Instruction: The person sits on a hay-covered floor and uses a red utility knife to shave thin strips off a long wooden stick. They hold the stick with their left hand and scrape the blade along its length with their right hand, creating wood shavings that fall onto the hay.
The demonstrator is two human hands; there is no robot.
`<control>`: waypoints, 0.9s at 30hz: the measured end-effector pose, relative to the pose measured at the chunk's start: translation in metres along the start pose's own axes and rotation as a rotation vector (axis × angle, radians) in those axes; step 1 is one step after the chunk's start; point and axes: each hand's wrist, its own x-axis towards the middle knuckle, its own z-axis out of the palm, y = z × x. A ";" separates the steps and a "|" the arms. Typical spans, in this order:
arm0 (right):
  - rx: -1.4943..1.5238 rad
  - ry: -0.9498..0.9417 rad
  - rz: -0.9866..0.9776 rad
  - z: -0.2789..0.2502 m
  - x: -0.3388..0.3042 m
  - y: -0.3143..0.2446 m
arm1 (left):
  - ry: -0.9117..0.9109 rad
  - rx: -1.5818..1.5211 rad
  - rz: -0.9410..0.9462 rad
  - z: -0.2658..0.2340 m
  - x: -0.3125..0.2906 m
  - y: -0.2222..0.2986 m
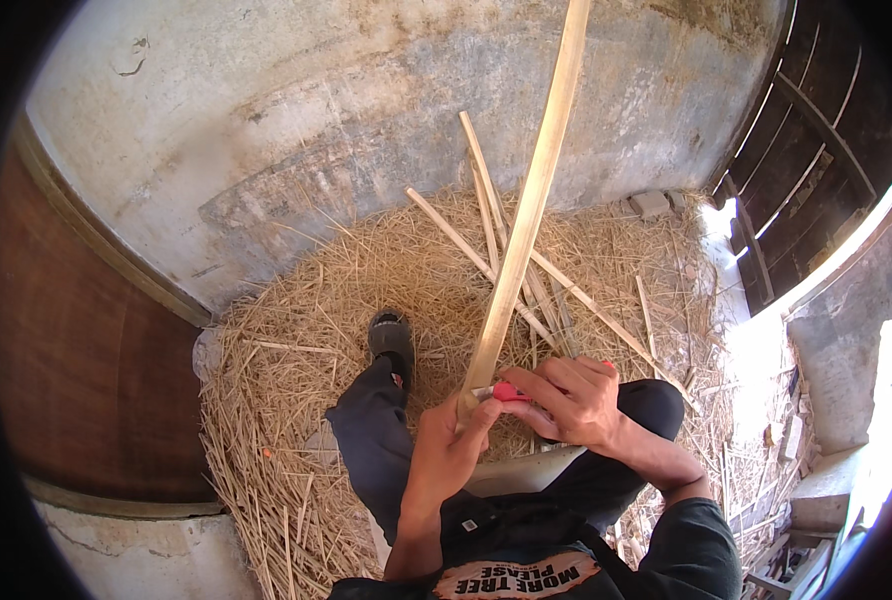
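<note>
A long, pale yellow bamboo strip [533,215] rises from my lap and leans away past the top of the view. Its near end is in my left hand [440,450], the fingers wrapped round it and the thumb pointing toward the blade. My right hand [578,402] grips a red-handled knife [512,391]. The short grey blade meets the strip just above my left thumb; its edge is too small to make out. Both hands are close together between my knees. Most of the knife handle is hidden under my right fingers.
Several thinner bamboo strips [453,230] lie beyond my hands, some propped on the stained wall [366,120]. Straw-like shavings [296,400] cover the floor. A brown wooden door [96,340] is at left; dark slatted boards [806,130] and concrete blocks [824,495] are at right.
</note>
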 end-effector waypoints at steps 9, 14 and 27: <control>-0.005 0.000 -0.017 0.003 -0.003 0.000 | 0.014 -0.020 -0.018 0.000 -0.004 -0.003; 0.004 0.006 -0.022 0.001 0.000 -0.001 | -0.039 -0.133 -0.061 -0.003 -0.005 0.000; -0.001 0.003 -0.039 0.001 0.001 -0.003 | -0.001 -0.147 -0.016 -0.001 -0.009 0.000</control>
